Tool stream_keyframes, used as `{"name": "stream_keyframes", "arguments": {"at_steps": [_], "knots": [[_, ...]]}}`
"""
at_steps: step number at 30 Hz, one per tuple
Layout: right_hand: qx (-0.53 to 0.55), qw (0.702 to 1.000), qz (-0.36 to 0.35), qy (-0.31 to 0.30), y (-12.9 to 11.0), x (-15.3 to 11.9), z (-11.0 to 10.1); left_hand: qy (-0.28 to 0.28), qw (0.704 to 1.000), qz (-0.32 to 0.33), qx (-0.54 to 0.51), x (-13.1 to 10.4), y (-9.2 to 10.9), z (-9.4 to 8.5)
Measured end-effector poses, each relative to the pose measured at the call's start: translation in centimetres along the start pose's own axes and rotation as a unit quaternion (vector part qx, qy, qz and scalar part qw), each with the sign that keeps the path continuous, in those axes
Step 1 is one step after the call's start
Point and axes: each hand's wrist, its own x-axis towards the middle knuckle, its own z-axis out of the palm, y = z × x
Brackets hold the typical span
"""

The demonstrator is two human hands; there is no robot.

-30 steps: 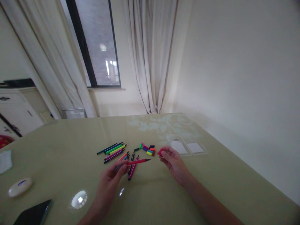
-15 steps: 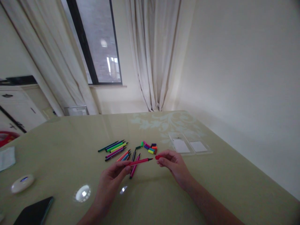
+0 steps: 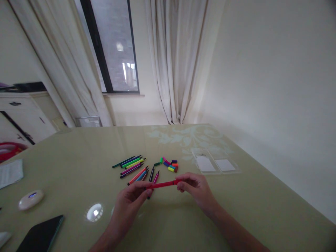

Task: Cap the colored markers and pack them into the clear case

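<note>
Between my hands a red marker (image 3: pixel 163 184) lies nearly level above the table. My left hand (image 3: pixel 131 201) pinches its barrel near the back end. At the other end my right hand (image 3: pixel 195 189) grips the red cap (image 3: pixel 177 182), which now sits over the marker's tip. Just beyond, several uncapped markers (image 3: pixel 133 165) lie side by side on the table. A magenta marker (image 3: pixel 156 177) and a black marker (image 3: pixel 151 174) rest behind the red one, partly covered by it. Loose coloured caps (image 3: pixel 171 168) form a small cluster past my right fingers.
An opened clear plastic case (image 3: pixel 207 163) with white inserts lies to the right. On the left are a dark phone-like slab (image 3: pixel 39 234), a white oval object (image 3: pixel 30 200) and a pale paper packet (image 3: pixel 11 173). A wall borders the table's right side.
The red cap and the marker tip, apart before, have come together. My left hand has shifted slightly right and the marker lies flatter. The view has turned slightly left.
</note>
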Motion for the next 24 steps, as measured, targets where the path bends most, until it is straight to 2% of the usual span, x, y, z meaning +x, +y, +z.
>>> {"name": "stream_keyframes", "arguments": {"at_steps": [5, 15, 21, 24], "knots": [[-0.018, 1.000, -0.019, 0.007, 0.0, -0.5, 0.2, -0.002, 0.998, 0.035, 0.043, -0.4, 0.2, -0.1], [-0.044, 0.997, -0.059, -0.004, -1.1, -1.1, 0.6, 0.011, 0.996, 0.017, 0.088, -0.8, 0.7, -0.1], [-0.063, 0.997, -0.053, -0.014, -1.0, -1.2, 0.3, 0.003, 0.996, 0.008, 0.090, -0.9, 0.5, 0.0], [-0.072, 0.997, -0.031, -0.020, -0.9, -0.9, -0.1, -0.022, 0.994, 0.004, 0.109, -1.0, 0.2, 0.4]]}}
